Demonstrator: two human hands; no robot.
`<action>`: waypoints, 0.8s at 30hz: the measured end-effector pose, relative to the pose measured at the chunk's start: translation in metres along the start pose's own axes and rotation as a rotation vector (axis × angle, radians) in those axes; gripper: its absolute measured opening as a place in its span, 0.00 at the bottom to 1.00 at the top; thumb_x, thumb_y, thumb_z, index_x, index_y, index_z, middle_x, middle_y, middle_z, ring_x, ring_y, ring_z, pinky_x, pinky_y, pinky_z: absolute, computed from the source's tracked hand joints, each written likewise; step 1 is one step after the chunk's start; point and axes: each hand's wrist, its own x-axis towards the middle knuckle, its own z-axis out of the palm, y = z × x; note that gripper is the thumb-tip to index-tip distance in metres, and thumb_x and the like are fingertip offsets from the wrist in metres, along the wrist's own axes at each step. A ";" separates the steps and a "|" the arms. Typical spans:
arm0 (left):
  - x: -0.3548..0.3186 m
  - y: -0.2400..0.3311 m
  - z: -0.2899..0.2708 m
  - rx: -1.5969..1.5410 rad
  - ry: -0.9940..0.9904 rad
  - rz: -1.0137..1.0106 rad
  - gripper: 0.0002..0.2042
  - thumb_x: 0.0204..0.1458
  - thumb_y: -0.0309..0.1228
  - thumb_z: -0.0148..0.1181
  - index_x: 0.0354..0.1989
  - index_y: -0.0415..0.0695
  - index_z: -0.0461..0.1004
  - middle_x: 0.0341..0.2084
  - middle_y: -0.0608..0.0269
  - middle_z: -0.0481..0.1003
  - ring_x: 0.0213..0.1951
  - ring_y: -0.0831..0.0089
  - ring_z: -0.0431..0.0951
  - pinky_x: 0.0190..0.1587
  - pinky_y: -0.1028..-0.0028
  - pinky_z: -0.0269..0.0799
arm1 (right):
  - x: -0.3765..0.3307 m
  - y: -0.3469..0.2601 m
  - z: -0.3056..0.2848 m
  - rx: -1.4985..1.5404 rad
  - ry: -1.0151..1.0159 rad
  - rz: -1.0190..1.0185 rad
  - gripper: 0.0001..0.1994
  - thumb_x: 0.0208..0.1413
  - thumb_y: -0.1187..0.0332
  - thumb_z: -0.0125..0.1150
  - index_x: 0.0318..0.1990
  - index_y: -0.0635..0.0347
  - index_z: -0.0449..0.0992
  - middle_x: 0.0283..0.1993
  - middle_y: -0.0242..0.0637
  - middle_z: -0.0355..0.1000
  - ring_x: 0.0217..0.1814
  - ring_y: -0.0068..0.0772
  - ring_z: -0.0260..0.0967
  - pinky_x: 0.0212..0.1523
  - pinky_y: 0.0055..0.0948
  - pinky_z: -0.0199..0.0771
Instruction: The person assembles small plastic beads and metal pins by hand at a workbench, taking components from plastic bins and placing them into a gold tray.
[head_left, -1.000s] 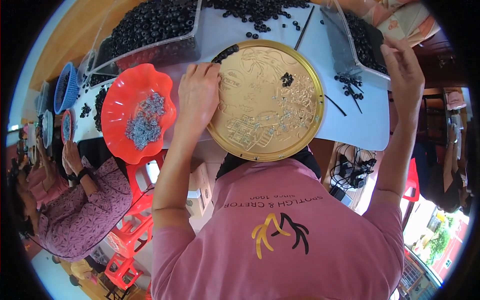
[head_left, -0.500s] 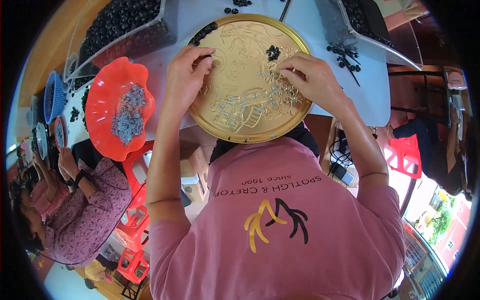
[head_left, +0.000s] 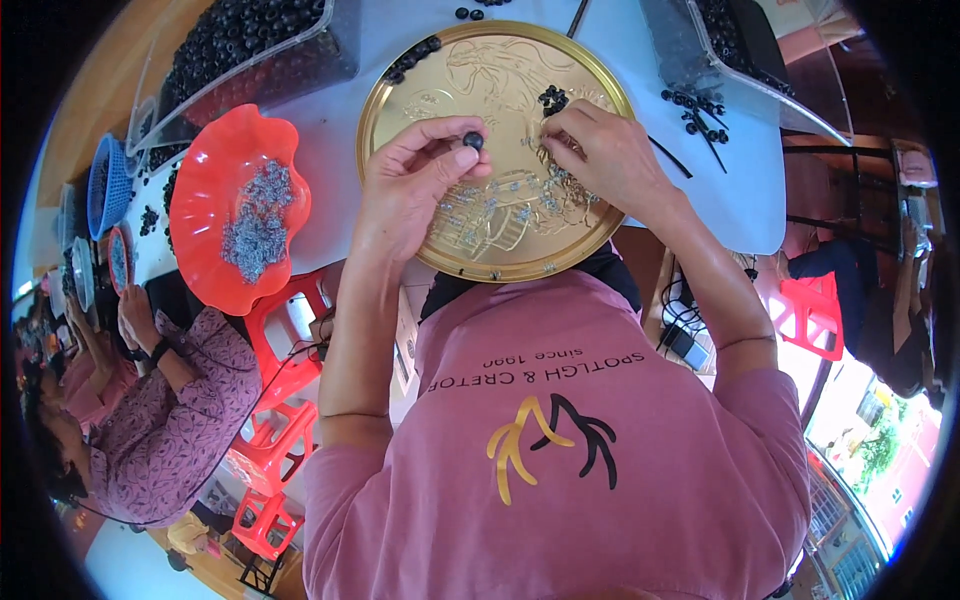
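Note:
A round golden tray with embossed patterns lies at the table's near edge. Over its middle my left hand is closed, pinching a small black round part between thumb and fingers. My right hand is bent over the tray's right side, fingertips together just above a heap of thin gold-coloured pieces; whatever is in them is hidden. Tiny silvery pieces are scattered on the tray's lower part. A cluster of black parts lies beyond my right fingers, and a row of black round parts along the upper left rim.
A red wavy-edged bowl holding small silvery metal pieces stands left of the tray. Clear bins of black parts stand at the far left and far right. Loose black parts lie right. Another person sits at the left.
My left hand has come from the tray's upper left edge toward its middle, now showing the black part in its fingers. My right hand has shifted slightly left.

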 end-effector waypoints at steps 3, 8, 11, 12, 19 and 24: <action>-0.003 -0.002 0.005 -0.151 -0.052 -0.009 0.13 0.55 0.19 0.60 0.50 0.35 0.75 0.43 0.55 0.78 0.39 0.70 0.80 0.48 0.71 0.80 | 0.000 -0.002 -0.002 0.063 0.020 0.035 0.07 0.54 0.65 0.59 0.35 0.58 0.77 0.35 0.41 0.74 0.36 0.47 0.74 0.38 0.41 0.74; -0.004 -0.002 0.008 -0.257 -0.121 -0.018 0.14 0.55 0.19 0.60 0.50 0.35 0.74 0.42 0.54 0.78 0.39 0.69 0.80 0.46 0.71 0.80 | 0.004 -0.011 -0.015 0.398 -0.006 0.192 0.07 0.54 0.67 0.63 0.38 0.58 0.77 0.34 0.38 0.76 0.31 0.35 0.74 0.36 0.32 0.74; -0.006 -0.002 0.013 -0.145 -0.099 0.040 0.13 0.55 0.19 0.61 0.49 0.34 0.75 0.40 0.54 0.78 0.39 0.70 0.80 0.45 0.72 0.80 | 0.000 -0.013 -0.010 0.764 0.010 0.331 0.08 0.57 0.67 0.64 0.42 0.59 0.78 0.35 0.31 0.77 0.31 0.22 0.71 0.34 0.25 0.72; -0.008 0.001 0.017 0.001 -0.052 0.056 0.13 0.55 0.20 0.61 0.49 0.34 0.75 0.40 0.56 0.77 0.39 0.71 0.80 0.44 0.74 0.79 | -0.001 -0.015 -0.013 0.763 0.010 0.331 0.08 0.57 0.67 0.64 0.42 0.59 0.78 0.35 0.31 0.77 0.31 0.22 0.71 0.34 0.25 0.72; -0.009 -0.003 0.026 0.124 -0.038 0.275 0.12 0.54 0.19 0.62 0.48 0.36 0.77 0.39 0.62 0.75 0.36 0.77 0.77 0.39 0.78 0.76 | 0.004 -0.048 -0.035 1.150 -0.112 0.319 0.11 0.60 0.67 0.62 0.47 0.62 0.79 0.38 0.29 0.76 0.31 0.16 0.69 0.32 0.18 0.69; -0.009 -0.007 0.021 0.123 -0.042 0.259 0.14 0.53 0.18 0.63 0.49 0.37 0.76 0.38 0.62 0.75 0.37 0.78 0.76 0.39 0.79 0.75 | 0.004 -0.051 -0.032 1.226 -0.121 0.329 0.12 0.61 0.68 0.61 0.49 0.63 0.78 0.38 0.31 0.76 0.31 0.17 0.69 0.33 0.17 0.69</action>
